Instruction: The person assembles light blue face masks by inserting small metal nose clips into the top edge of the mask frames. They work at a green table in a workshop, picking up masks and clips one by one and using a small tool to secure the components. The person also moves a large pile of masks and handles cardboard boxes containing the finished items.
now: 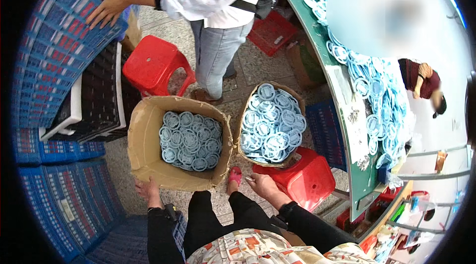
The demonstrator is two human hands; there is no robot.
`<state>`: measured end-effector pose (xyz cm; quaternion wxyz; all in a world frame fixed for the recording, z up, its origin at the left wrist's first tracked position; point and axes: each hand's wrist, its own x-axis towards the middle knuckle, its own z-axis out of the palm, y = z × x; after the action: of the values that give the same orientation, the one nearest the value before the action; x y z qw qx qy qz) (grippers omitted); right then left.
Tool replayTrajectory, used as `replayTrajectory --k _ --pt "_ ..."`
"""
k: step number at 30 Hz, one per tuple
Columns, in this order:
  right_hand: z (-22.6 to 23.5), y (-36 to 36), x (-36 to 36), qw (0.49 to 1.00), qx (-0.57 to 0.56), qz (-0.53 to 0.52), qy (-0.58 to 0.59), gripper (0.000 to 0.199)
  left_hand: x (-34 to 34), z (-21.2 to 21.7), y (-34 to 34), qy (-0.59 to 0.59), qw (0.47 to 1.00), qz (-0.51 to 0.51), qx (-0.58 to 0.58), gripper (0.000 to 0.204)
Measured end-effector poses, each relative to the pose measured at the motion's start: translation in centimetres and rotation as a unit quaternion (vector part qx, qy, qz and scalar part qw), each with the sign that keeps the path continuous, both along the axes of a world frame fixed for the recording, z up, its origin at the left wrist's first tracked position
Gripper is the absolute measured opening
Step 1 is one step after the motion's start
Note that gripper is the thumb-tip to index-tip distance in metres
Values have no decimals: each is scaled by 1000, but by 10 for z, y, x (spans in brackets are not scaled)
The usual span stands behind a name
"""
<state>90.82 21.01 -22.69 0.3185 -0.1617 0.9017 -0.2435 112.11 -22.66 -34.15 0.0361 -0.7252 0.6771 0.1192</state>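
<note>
A large open cardboard box point(144, 150) stands before me, its floor covered with pale blue round plastic pieces point(191, 141). My left hand point(148, 192) is at the box's near left corner, fingers spread; whether it touches the cardboard I cannot tell. To the right stands a smaller cardboard box point(299, 96), heaped to the rim with the same kind of round pieces point(272, 120). My right hand point(264, 185) is just below that box, beside a red plastic stool point(312, 179). Its fingers are curled around a small pale thing too small to name.
Blue plastic crates point(59, 60) are stacked at the left, beside black crates point(101, 90). Another red stool point(151, 65) and a co-worker point(218, 11) stand beyond the large box. A green-edged table point(342, 110) heaped with blue pieces runs along the right. Another person point(421, 78) is farther off.
</note>
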Motion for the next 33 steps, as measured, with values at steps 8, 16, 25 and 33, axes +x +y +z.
replayTrajectory --k 8,16,25,33 --pt "-66 -79 -17 995 56 -54 -58 58 -51 7 -108 90 970 -225 28 79" --pt "-89 -102 -20 989 65 -90 -92 50 -109 52 -123 61 967 -231 83 74" --pt "-110 -119 -36 949 198 -125 -212 63 -155 45 -157 -145 920 -345 115 46" --pt "-163 -116 -31 952 195 -50 -232 49 -115 8 -182 -215 827 -504 128 53"
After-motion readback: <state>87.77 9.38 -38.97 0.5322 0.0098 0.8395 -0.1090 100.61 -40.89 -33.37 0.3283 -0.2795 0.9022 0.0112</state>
